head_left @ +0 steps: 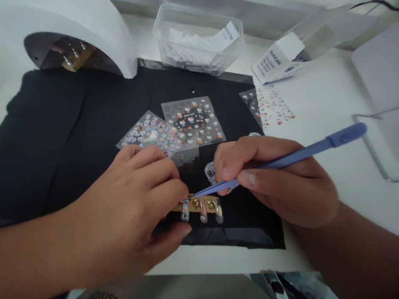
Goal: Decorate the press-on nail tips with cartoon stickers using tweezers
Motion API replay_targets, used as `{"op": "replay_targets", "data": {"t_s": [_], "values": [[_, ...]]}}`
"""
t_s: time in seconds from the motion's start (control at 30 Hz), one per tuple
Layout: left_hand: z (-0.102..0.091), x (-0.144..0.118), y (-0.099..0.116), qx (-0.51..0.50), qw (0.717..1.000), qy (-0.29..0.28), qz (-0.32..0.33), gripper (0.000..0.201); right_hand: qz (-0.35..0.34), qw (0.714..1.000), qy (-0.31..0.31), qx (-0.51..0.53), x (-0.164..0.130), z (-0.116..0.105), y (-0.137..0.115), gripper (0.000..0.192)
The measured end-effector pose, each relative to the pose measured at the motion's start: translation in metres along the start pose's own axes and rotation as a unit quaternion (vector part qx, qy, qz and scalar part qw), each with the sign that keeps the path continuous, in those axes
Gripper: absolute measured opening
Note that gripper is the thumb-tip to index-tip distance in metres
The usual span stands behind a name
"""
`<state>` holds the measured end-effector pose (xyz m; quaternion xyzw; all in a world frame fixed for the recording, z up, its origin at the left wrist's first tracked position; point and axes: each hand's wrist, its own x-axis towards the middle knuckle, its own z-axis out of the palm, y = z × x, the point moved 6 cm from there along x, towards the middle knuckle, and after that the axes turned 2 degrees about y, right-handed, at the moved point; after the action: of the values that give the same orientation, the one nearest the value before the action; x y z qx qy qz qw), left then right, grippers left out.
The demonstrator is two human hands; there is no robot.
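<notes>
L fingers (170, 193) flank nail tip (185, 211) (blue tweezers (289, 158) nr it).

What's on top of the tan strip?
Three fake nails and shiny round metal bits show along the strip. The left hand covers its left end, so I can't see what's there.

Room is lying in front of the bar (195, 209), to the right. The left hand (137, 199) is blocking its left; the right hand (283, 191) and tool (293, 156), its back right. A tub (193, 16) is standing far behind.
</notes>
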<state>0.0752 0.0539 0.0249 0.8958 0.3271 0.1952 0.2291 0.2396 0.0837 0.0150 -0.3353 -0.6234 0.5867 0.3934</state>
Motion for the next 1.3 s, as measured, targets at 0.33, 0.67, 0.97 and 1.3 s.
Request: {"op": "replay_targets", "data": {"t_s": [0.33,0.67,0.97,1.3], "values": [[-0.0015,-0.0001,0.0014,0.001,1.0,0.001,0.002,0.008,-0.007,1.0,-0.005,-0.007,-0.0001,0.0013,-0.0005,0.011],[-0.001,-0.0006,0.0025,-0.015,0.999,-0.004,0.031,0.004,-0.033,0.999,-0.023,-0.026,0.0002,0.0022,-0.0031,0.01],[-0.0011,-0.0041,0.0041,-0.01,0.999,0.003,0.047,0.003,-0.018,0.999,-0.009,-0.027,0.0004,0.0023,-0.0042,0.011],[-0.0024,-0.0043,0.0035,-0.031,0.998,0.024,0.047,0.002,0.008,1.0,-0.002,-0.027,-0.0007,0.0031,-0.0033,0.013]]}}
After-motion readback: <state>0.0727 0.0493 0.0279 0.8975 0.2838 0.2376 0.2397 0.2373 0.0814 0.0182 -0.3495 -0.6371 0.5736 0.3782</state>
